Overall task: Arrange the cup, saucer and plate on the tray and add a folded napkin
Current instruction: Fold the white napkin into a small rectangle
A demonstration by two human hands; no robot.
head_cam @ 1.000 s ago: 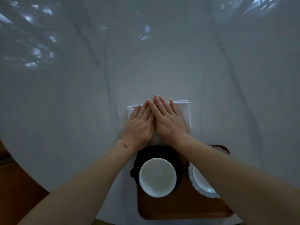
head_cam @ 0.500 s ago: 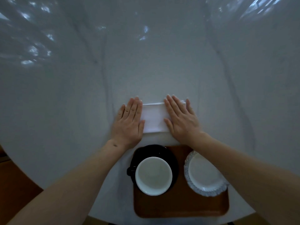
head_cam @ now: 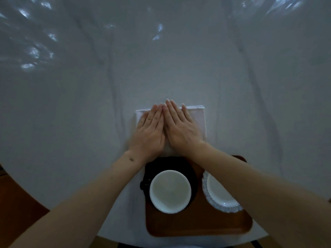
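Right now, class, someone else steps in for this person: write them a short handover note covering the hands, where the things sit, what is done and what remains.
Left hand and right hand: both flat, fingers straight, side by side, pressing the folded white cloth napkin on the pale marble table, beyond the tray.
Brown wooden tray holds the white cup on the black saucer, with the white frilled-rim plate to its right.
Done: cup, saucer, plate placed; napkin folded.
Left: put the napkin on the tray.

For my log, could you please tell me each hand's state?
Left hand: open, pressing flat on the folded napkin.
Right hand: open, pressing flat on it too.
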